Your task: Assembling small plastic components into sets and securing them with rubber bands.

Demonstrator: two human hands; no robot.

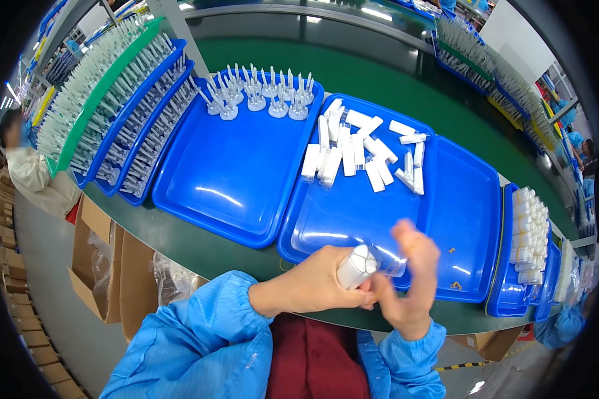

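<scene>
My left hand [313, 279] is closed around a small bundle of white tubes [357, 267], held above the front edge of the middle blue tray. The tubes' ends face up and away from me. Beside it on the right, my right hand [412, 282] has its fingers stretched forward, apart from the thumb, and slightly blurred. Its thumb side comes up against the bundle and my left fingertips; the exact contact is hidden. Loose white tubes with clear ends [348, 151] lie scattered in the far half of the middle blue tray [313, 229].
A left blue tray [219, 179] holds clear round-based parts [278, 106] upright along its far side. Stacked trays of similar parts [106, 100] rise further left. Rubber bands [456, 285] lie in the right blue tray [469, 219]; banded white tubes [529, 233] stand beyond. Cardboard boxes [136, 279] sit below.
</scene>
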